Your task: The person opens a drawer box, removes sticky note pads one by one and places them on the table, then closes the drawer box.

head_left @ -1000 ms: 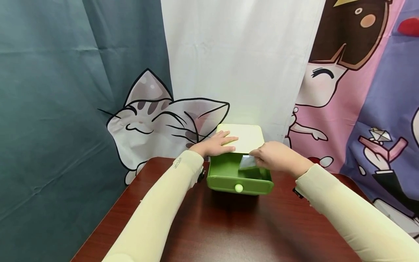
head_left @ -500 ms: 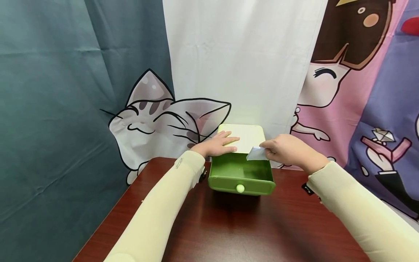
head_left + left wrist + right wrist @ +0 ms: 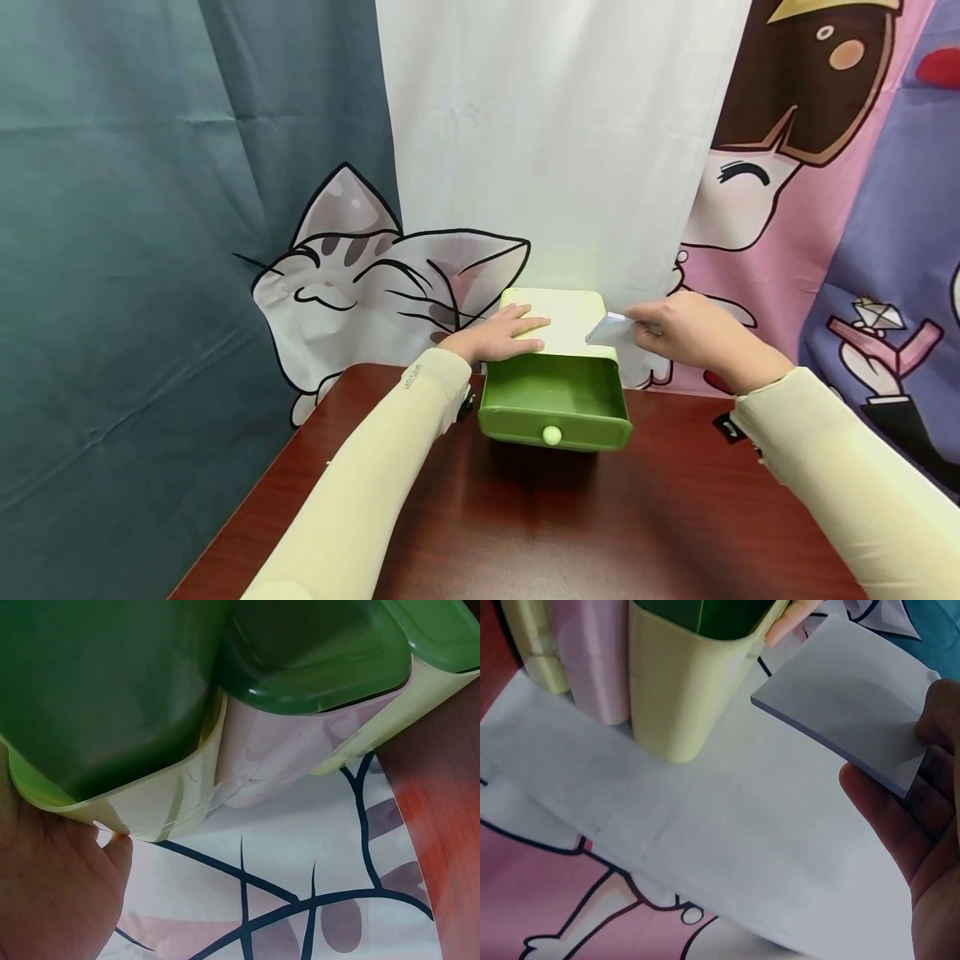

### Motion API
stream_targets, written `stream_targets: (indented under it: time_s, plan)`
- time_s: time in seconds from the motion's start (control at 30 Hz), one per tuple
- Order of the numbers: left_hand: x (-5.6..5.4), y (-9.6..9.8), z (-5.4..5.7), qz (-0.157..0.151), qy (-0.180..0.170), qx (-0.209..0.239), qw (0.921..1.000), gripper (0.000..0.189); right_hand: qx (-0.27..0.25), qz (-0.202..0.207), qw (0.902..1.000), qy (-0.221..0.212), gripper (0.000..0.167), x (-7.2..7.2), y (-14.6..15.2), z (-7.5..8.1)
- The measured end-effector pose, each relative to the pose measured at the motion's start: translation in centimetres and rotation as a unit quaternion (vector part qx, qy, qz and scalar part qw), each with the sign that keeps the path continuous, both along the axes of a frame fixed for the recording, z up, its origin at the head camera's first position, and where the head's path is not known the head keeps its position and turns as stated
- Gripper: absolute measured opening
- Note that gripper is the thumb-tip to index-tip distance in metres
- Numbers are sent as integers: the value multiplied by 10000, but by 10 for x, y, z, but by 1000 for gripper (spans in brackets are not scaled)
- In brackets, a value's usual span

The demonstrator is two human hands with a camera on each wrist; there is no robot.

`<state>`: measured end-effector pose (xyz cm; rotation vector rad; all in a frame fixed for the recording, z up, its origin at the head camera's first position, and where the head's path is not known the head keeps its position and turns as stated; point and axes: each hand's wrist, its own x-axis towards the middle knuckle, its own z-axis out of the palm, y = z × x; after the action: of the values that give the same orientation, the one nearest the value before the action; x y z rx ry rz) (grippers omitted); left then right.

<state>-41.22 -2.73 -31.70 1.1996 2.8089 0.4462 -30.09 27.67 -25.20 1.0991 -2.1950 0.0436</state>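
The person's left hand point(image 3: 501, 333) lies with fingers spread on the pale top of a small chest point(image 3: 570, 312), right of the middle of the frame. The right hand point(image 3: 693, 333) pinches a white pad point(image 3: 609, 328) between thumb and fingers, near the chest's upper right side; the fingers cover one end of it. The right wrist view shows a gap between pad and chest, and cuts that hand off at the right edge. Below the top, a green drawer point(image 3: 555, 427) stands pulled out, its back hidden under the chest. Something dark point(image 3: 727, 427) by the right cuff is too small to make out.
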Motion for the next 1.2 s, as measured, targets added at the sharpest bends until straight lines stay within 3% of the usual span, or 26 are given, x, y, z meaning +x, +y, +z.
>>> stream_targets:
  time_s: [0.27, 0.43, 0.87, 1.2]
  plan:
    - [-2, -1, -1, 21, -167, 73, 9998, 69, -207, -769, 9964, 282, 22, 0, 19, -10]
    - [-2, -2, 2, -19, -229, -19, 9997, 81, -270, -886, 9948, 416, 16, -7, 32, -25]
    - [-2, -4, 2, -28, -130, -73, 9999, 79, -160, -1508, 9851, -812, 21, -22, 60, -83]
    - [-4, -2, -1, -34, -151, -60, 9999, 78, 3, -1788, 9750, -1319, 15, -31, 67, -133]
